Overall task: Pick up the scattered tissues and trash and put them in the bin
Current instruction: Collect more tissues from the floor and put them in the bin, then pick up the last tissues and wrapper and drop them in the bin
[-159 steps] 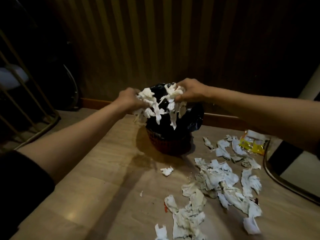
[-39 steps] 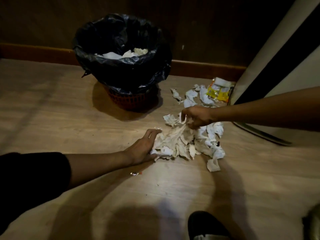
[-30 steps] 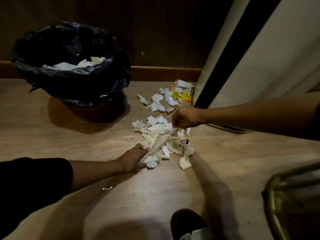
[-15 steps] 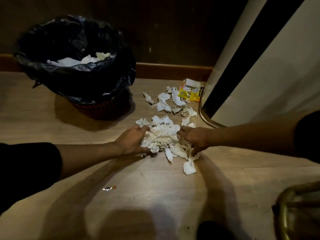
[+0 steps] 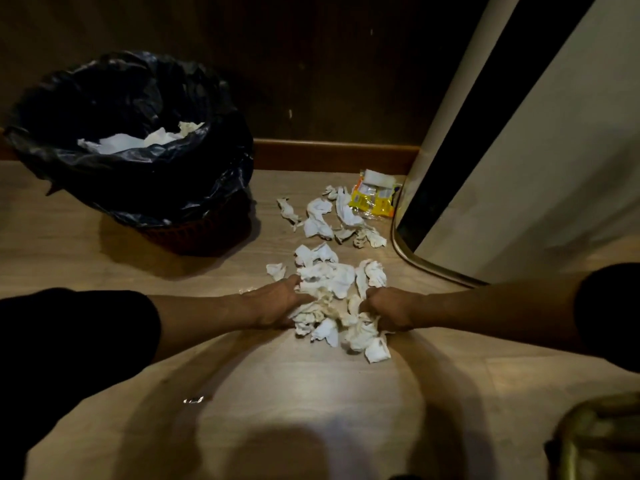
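Note:
A heap of crumpled white tissues [image 5: 332, 292] lies on the wooden floor in the middle of the head view. My left hand [image 5: 277, 304] presses against the heap's left side with fingers curled into it. My right hand [image 5: 389, 310] is fisted on the heap's right side, gripping tissue. The bin [image 5: 194, 233], lined with a black bag [image 5: 138, 181], stands at the upper left with white tissues inside. More loose tissues [image 5: 318, 218] and a yellow wrapper [image 5: 372, 199] lie beyond the heap.
A gold-framed mirror [image 5: 408, 254] leans at the right, close to the wrapper. A small shiny scrap [image 5: 194, 399] lies on the floor near me. A brass-coloured frame [image 5: 595, 441] shows at the bottom right. The dark wall and skirting board run behind the bin.
Both hands have closed in on the tissue heap from either side, bunching it tighter. The camera view has shifted slightly; the bin has stayed in place.

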A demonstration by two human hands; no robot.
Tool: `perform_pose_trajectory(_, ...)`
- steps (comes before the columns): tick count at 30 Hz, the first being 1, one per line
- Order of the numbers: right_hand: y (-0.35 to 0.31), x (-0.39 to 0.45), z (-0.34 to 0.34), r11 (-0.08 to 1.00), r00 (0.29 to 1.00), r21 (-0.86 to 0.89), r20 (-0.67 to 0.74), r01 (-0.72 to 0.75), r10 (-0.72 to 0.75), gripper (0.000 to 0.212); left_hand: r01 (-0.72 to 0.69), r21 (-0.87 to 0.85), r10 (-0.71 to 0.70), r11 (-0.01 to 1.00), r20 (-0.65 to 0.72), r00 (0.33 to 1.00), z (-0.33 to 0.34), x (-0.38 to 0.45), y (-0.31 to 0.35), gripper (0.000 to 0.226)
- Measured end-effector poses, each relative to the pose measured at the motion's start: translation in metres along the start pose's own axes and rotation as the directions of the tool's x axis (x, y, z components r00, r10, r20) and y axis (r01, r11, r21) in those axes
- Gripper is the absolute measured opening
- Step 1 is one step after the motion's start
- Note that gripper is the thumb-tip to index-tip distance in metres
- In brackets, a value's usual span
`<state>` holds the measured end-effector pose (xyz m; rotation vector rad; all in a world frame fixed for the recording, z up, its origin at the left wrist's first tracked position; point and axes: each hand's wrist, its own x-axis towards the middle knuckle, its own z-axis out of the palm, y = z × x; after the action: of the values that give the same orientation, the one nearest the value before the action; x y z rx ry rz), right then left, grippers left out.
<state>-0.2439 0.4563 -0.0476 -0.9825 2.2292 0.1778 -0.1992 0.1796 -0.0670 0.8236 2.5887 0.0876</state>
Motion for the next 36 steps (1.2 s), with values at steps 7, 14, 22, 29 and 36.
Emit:
perform_pose_trajectory(7,0.014,-0.014,-0.039,0.999,0.99,0.018,-0.133,-0.038,0.04,0.016,0.049,-0.025,-0.051,0.998,-0.079,0.996,-0.011,-0.019,-0.001,0.038)
perform_pose_trajectory(14,0.011,-0.029,-0.114,0.979,0.918,0.195,-0.377,-0.052,0.124,0.024,0.15,-0.197,-0.205,0.969,-0.304,0.93,-0.077,-0.053,0.0,0.042)
perform_pose_trajectory(22,-0.011,-0.038,-0.205,0.841,0.762,0.536,-0.576,0.078,0.297,0.029,0.13,-0.266,-0.271,0.955,-0.607,0.747,-0.154,-0.102,0.001,0.036)
perform_pose_trajectory(29,-0.043,-0.029,-0.251,0.581,0.687,0.758,-0.591,0.296,0.423,0.034,0.145,-0.326,-0.351,0.934,-0.768,0.536,-0.208,-0.133,-0.017,0.035)
perform_pose_trajectory(36,-0.104,-0.021,-0.305,0.458,0.687,0.736,-0.658,0.499,0.308,0.043,0.156,-0.494,-0.517,0.856,-0.824,0.232,-0.245,-0.165,-0.04,0.033)
